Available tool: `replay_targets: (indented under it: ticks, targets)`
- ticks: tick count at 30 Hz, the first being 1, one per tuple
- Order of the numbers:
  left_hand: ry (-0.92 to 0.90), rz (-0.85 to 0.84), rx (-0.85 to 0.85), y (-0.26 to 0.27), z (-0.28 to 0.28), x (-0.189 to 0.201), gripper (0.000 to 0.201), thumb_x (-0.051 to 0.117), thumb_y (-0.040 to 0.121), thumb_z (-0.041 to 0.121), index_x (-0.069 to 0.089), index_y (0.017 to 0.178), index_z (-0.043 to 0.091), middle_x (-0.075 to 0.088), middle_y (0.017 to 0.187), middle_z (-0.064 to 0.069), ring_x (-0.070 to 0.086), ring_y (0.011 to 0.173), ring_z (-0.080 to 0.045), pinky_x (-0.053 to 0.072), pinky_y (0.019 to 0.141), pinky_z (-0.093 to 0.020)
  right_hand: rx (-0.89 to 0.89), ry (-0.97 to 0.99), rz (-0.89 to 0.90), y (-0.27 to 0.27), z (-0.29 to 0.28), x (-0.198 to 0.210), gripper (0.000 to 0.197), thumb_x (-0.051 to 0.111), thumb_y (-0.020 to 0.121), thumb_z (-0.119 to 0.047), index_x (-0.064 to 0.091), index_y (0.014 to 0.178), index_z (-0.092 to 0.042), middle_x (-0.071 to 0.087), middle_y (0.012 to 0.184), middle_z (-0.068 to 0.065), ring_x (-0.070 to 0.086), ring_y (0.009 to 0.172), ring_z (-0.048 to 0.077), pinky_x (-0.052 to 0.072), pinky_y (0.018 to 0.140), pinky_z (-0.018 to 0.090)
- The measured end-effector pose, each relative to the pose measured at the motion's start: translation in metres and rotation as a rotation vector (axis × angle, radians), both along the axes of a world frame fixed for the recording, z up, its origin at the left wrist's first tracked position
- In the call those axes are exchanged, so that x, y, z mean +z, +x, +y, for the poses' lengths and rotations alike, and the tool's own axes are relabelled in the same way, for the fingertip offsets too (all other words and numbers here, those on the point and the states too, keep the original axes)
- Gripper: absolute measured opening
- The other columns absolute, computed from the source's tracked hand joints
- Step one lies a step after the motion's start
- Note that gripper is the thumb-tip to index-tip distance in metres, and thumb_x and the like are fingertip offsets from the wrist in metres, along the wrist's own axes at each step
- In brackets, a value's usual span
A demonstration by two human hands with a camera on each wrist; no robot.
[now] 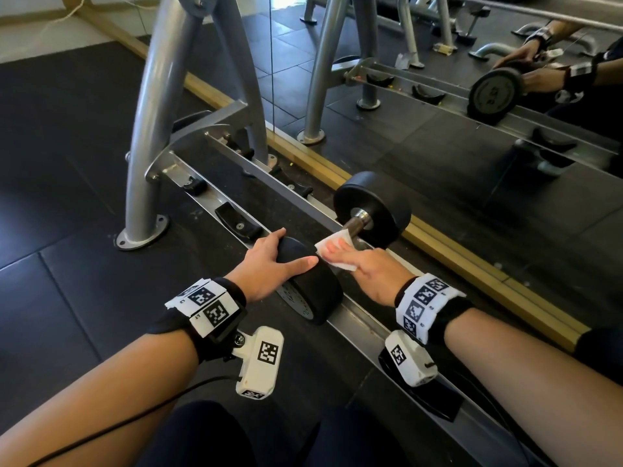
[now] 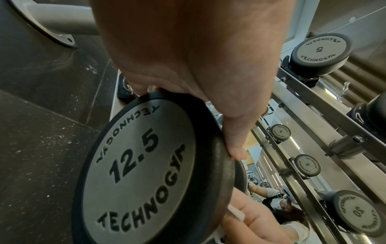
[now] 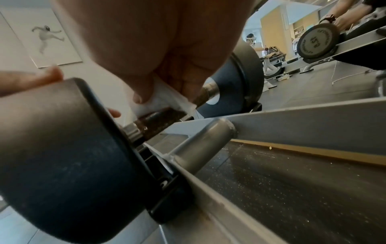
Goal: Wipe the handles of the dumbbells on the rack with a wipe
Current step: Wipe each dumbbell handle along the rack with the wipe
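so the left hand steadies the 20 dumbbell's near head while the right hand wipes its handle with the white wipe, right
Not quite: the number is wrong. The left wrist view shows 12.5 stamped on the near head of the dumbbell, not 20. The rest holds: the left hand rests on that head while the right hand holds the white wipe on the handle.

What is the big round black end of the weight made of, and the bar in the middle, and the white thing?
The dumbbell head looks like matte black rubber round a grey plate, stamped 12.5. The handle seems metal: dark and rough mid-bar, shiny at the collars. The wipe in the right hand looks like thin, soft, crumpled paper or cloth.
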State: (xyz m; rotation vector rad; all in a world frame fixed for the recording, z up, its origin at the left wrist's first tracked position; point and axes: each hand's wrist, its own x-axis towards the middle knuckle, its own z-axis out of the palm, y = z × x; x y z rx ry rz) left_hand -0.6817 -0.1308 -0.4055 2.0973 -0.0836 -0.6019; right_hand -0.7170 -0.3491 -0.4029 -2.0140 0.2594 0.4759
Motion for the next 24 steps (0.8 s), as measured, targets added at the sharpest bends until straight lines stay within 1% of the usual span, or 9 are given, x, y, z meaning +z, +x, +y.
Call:
replay_targets:
  ticks: [1,3,7,11,13,16,19,22,24]
  targets:
    - [-0.003,0.001,-0.003,0.000,0.000,0.000,0.098,0.071,0.080,0.055,0.017,0.157,0.026,0.031,0.154,-0.005,0.039,0.137,-0.024,0.039,0.111,-0.039,0.020,0.016,0.025,0.000,-0.002,0.004,0.056,0.066,0.077,-0.067,0.069,0.120,-0.032,0.069,0.113,-0.005,0.063,0.104,0.007,0.046,0.094,0.028]
    - [-0.009,0.008,-0.009,0.000,0.000,0.000,0.099,0.071,0.079,0.055,0.017,0.157,0.026,0.030,0.154,-0.005,0.039,0.137,-0.025,0.038,0.112,-0.042,0.099,-0.048,0.020,0.004,-0.006,0.013,0.047,0.065,0.079,-0.064,0.071,0.114,-0.032,0.069,0.107,-0.005,0.064,0.094,0.005,0.044,0.075,0.016]
    - [-0.002,-0.024,0.000,0.000,0.000,-0.001,0.100,0.071,0.078,0.058,0.019,0.156,0.024,0.033,0.153,-0.005,0.039,0.137,-0.023,0.036,0.114,-0.042,-0.064,-0.145,-0.266,0.022,-0.018,0.023,0.022,0.057,0.099,-0.020,0.071,0.114,-0.014,0.072,0.111,0.009,0.066,0.097,0.019,0.042,0.064,0.001]
    - [-0.015,-0.016,-0.007,0.001,0.001,-0.003,0.101,0.072,0.078,0.058,0.018,0.156,0.025,0.033,0.153,-0.005,0.041,0.136,-0.023,0.039,0.113,-0.042,-0.264,-0.165,-0.353,0.019,-0.010,0.011,0.025,0.052,0.100,-0.043,0.071,0.107,-0.029,0.068,0.099,-0.003,0.064,0.095,0.011,0.052,0.083,0.026]
    - [-0.019,-0.015,-0.008,0.002,0.002,-0.004,0.101,0.072,0.078,0.058,0.018,0.156,0.025,0.033,0.153,-0.005,0.042,0.135,-0.023,0.040,0.111,-0.040,-0.341,-0.082,-0.265,0.015,-0.001,0.000,0.027,0.051,0.098,-0.050,0.067,0.115,-0.036,0.063,0.110,-0.003,0.061,0.103,0.015,0.050,0.092,0.036]
    - [-0.031,-0.017,-0.012,0.003,0.002,-0.007,0.098,0.072,0.078,0.057,0.019,0.156,0.028,0.033,0.152,-0.004,0.042,0.134,-0.023,0.041,0.106,-0.035,-0.363,0.037,-0.104,0.007,0.014,-0.013,0.040,0.055,0.096,-0.050,0.061,0.127,-0.025,0.058,0.103,-0.005,0.056,0.113,0.018,0.042,0.101,0.036]
    - [-0.043,-0.022,-0.013,0.004,0.003,-0.010,0.095,0.072,0.077,0.057,0.022,0.154,0.032,0.034,0.149,-0.003,0.044,0.131,-0.022,0.042,0.104,-0.034,-0.391,0.254,-0.038,-0.001,0.022,-0.018,0.036,0.065,0.093,-0.037,0.064,0.120,-0.014,0.065,0.104,0.000,0.056,0.120,0.022,0.036,0.111,0.037]
    - [-0.052,-0.020,-0.023,0.005,0.003,-0.011,0.095,0.073,0.076,0.058,0.023,0.153,0.033,0.034,0.148,-0.003,0.044,0.129,-0.021,0.042,0.103,-0.035,-0.357,0.193,-0.010,-0.008,0.016,-0.018,0.054,0.067,0.077,-0.069,0.074,0.107,-0.025,0.074,0.099,-0.001,0.065,0.102,0.016,0.047,0.092,0.035]
    - [-0.050,-0.024,-0.028,0.006,0.004,-0.012,0.095,0.073,0.076,0.059,0.023,0.153,0.033,0.035,0.148,-0.003,0.044,0.127,-0.020,0.043,0.101,-0.033,-0.226,0.097,-0.025,-0.010,0.008,-0.017,0.043,0.063,0.079,-0.071,0.076,0.098,-0.036,0.074,0.088,-0.013,0.067,0.090,0.006,0.045,0.079,0.026]
